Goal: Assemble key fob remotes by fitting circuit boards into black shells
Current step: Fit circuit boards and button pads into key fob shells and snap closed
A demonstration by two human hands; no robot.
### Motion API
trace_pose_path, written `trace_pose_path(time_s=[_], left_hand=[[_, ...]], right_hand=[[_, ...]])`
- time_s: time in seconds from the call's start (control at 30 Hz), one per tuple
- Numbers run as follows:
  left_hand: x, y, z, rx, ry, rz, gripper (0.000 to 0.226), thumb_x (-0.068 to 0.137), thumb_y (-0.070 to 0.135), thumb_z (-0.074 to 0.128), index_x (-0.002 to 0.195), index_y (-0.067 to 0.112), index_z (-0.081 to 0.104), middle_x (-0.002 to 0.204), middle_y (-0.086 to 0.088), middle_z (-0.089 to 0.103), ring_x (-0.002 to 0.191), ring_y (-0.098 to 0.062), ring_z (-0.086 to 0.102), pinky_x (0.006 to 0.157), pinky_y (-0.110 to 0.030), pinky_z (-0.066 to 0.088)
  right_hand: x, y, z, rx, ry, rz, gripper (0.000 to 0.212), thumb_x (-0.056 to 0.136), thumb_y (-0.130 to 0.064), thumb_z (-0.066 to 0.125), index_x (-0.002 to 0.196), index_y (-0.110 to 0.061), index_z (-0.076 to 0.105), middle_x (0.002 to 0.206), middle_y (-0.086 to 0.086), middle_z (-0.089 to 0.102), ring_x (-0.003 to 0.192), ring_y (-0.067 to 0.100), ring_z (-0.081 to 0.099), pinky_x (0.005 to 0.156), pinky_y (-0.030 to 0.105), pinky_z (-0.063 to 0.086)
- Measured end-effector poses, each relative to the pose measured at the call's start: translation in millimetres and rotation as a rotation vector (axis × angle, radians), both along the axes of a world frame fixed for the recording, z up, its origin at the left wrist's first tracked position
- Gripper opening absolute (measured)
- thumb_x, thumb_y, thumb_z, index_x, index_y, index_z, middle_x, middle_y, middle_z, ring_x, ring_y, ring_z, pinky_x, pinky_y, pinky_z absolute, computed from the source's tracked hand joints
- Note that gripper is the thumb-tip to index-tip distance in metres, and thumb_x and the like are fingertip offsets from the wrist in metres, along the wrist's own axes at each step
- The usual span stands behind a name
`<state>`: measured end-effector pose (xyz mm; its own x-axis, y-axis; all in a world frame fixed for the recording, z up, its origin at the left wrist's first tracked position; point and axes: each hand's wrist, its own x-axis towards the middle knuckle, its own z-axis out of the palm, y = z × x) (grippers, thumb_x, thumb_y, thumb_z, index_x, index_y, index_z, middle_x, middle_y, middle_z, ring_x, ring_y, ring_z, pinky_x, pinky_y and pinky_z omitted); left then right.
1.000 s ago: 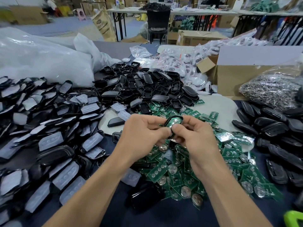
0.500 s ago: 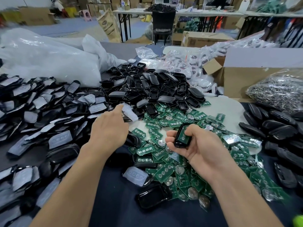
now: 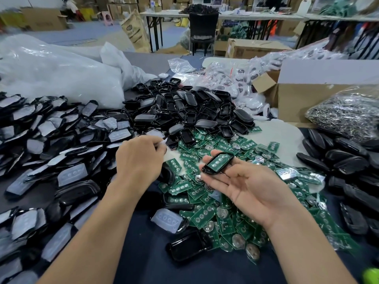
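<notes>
Evidently your right grip pinched the glossy black plastic shell, with the green circuit board lying in it face up. You held it above the heap of loose green boards near the middle of the surface. It looked light, stiff and slick, with the thin board perhaps loose, so it was best kept level and held by the rims. Your left grip curled at a pale translucent pad; whether it grasped it, I cannot tell. Toward the far right corner stood an open cardboard box, its contents unseen, and a clear bag of metal rings.

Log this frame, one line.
left hand: pinches translucent pad | right hand: holds black shell | circuit board: seated in shell
</notes>
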<state>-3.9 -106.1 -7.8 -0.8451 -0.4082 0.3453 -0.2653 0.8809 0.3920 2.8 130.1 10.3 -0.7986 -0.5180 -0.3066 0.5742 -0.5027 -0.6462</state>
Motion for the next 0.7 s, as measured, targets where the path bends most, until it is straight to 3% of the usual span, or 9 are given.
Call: trace_pose_path(time_s=[0.1,0.13,0.2,0.27,0.37,0.5,0.57,0.63,0.7], left_hand=[[2.8,5.5,5.7,0.147,0.143,0.031,0.028,0.1,0.034,0.062,0.074,0.03,0.073,0.057,0.01,0.066,0.06,-0.016,0.063,0.053,-0.03,0.044],[3.8,7.2,8.6,0.293,0.204,0.014,0.019,0.097,0.031,0.067,0.082,0.036,0.077,0.061,0.013,0.07,0.059,-0.011,0.065,0.053,-0.03,0.05],[5.7,14.1,15.7,0.674,0.248,-0.041,0.026,0.089,0.017,0.076,0.089,0.043,0.077,0.069,0.008,0.075,0.058,-0.01,0.066,0.062,-0.032,0.059],[7.8,23.7,17.9,0.998,0.158,-0.156,0.033,0.084,0.004,0.079,0.101,0.033,0.077,0.073,-0.004,0.078,0.062,-0.015,0.068,0.066,-0.036,0.062],[11.7,35.0,20.8,1.16,0.083,-0.303,0.031,0.085,0.0,0.08,0.112,0.013,0.073,0.076,-0.013,0.078,0.059,-0.014,0.067,0.058,-0.02,0.057],[15.7,39.2,25.0,1.161,0.043,-0.364,0.015,0.085,0.004,0.081,0.097,0.008,0.074,0.07,-0.015,0.075,0.055,-0.015,0.065,0.053,-0.02,0.054],[16.3,37.1,25.2,1.045,0.04,-0.327,0.01,0.084,0.009,0.084,0.084,0.015,0.076,0.068,-0.009,0.076,0.055,-0.015,0.065,0.054,-0.023,0.055],[15.5,34.0,23.2,0.751,0.032,-0.23,0.012,0.083,0.024,0.086,0.075,0.029,0.078,0.068,0.005,0.077,0.059,-0.011,0.068,0.061,-0.027,0.058],[15.4,28.2,22.9,0.388,0.019,-0.115,0.009,0.086,0.049,0.079,0.087,0.04,0.081,0.082,0.016,0.078,0.076,-0.009,0.072,0.074,-0.03,0.058]], right_hand=[[0.1,-0.9,0.3,0.02,0.001,0.017,0.047,0.086,0.014,0.048,0.131,0.004,0.057,0.12,0.029,0.072,0.11,0.043,0.073,0.086,0.049,0.064],[0.4,-1.5,0.9,0.015,-0.001,0.019,0.047,0.086,0.013,0.048,0.131,0.004,0.057,0.119,0.03,0.072,0.11,0.042,0.073,0.086,0.048,0.063],[1.0,-2.6,1.7,0.001,-0.005,0.017,0.049,0.084,0.011,0.05,0.132,0.003,0.056,0.119,0.031,0.072,0.109,0.042,0.073,0.086,0.048,0.064],[0.9,-3.0,2.0,0.0,-0.001,0.02,0.042,0.093,0.013,0.045,0.133,0.003,0.055,0.12,0.031,0.071,0.11,0.042,0.073,0.085,0.047,0.064],[-0.4,-3.0,0.6,0.01,-0.008,0.002,0.036,0.104,0.011,0.037,0.136,0.004,0.052,0.121,0.03,0.071,0.109,0.041,0.074,0.082,0.047,0.065],[-1.6,-2.5,0.7,0.012,-0.003,-0.042,0.034,0.104,0.01,0.04,0.135,0.004,0.053,0.119,0.029,0.072,0.105,0.042,0.075,0.079,0.048,0.065],[-2.1,-2.3,0.1,0.005,-0.004,-0.062,0.031,0.103,0.01,0.042,0.131,0.004,0.055,0.118,0.029,0.073,0.104,0.042,0.075,0.078,0.049,0.065],[-2.5,-2.0,-0.4,0.012,0.0,-0.058,0.03,0.104,0.01,0.041,0.13,0.004,0.056,0.118,0.028,0.073,0.105,0.042,0.075,0.078,0.047,0.065],[-3.3,-1.1,-1.5,0.015,-0.017,-0.064,0.03,0.104,0.009,0.041,0.129,0.003,0.057,0.117,0.028,0.073,0.106,0.041,0.075,0.077,0.045,0.065]])
